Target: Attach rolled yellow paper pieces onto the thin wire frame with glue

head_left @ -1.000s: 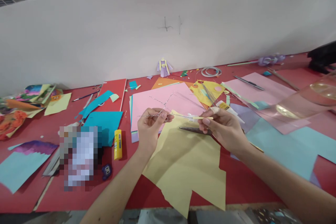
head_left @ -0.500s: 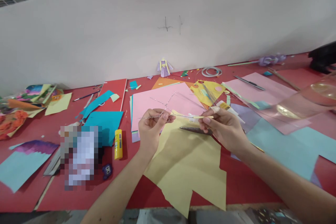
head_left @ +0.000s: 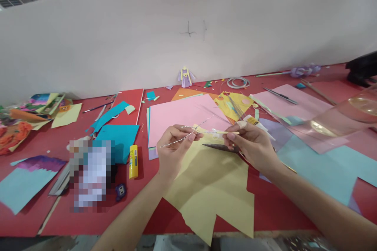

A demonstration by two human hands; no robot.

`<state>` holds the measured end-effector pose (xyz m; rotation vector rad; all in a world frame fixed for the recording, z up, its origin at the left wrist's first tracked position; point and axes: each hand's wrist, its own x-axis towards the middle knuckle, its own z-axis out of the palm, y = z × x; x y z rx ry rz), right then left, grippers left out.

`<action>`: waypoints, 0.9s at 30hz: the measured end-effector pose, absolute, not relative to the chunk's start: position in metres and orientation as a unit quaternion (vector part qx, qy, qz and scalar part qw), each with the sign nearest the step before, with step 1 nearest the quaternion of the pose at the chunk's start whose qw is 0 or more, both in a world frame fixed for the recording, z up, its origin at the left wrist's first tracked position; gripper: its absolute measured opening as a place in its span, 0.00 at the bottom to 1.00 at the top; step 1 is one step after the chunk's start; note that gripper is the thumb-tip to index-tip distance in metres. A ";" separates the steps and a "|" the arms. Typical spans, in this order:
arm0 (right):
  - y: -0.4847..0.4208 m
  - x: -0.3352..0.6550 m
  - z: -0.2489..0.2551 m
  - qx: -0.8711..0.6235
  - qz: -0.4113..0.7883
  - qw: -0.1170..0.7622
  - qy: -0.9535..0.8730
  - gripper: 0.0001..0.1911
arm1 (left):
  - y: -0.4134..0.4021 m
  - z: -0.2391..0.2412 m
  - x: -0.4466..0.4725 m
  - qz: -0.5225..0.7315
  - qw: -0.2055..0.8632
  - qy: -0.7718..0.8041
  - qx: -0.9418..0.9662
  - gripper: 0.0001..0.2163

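Head view: yellow paper [head_left: 218, 188] beneath twisted wire [head_left: 195, 128], glue stick [head_left: 133, 161] off left.

Bare left forearm [head_left: 132, 204], bare right forearm [head_left: 318, 200]. Pale, tape-like band [head_left: 241, 124] around one of right fingers [head_left: 232, 136].

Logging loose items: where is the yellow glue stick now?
The glue stick lies left of centre in the head view, beside the lower right corner of the teal sheet, left of the left hand.
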<state>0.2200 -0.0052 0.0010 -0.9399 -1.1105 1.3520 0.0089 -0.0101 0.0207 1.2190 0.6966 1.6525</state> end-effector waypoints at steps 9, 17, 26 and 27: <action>-0.005 0.220 0.003 -0.413 0.558 0.532 -0.485 0.06 | -0.012 0.022 0.009 0.666 0.466 0.312 0.491 0.08; -0.005 0.219 0.002 -0.407 0.561 0.539 -0.478 0.06 | -0.010 0.018 0.009 0.665 0.485 0.305 0.479 0.07; -0.004 0.213 0.010 -0.403 0.624 0.549 -0.384 0.14 | -0.013 0.018 0.011 0.662 0.483 0.298 0.490 0.07; -0.003 0.213 0.010 -0.400 0.630 0.547 -0.380 0.14 | -0.013 0.017 0.011 0.662 0.485 0.294 0.490 0.06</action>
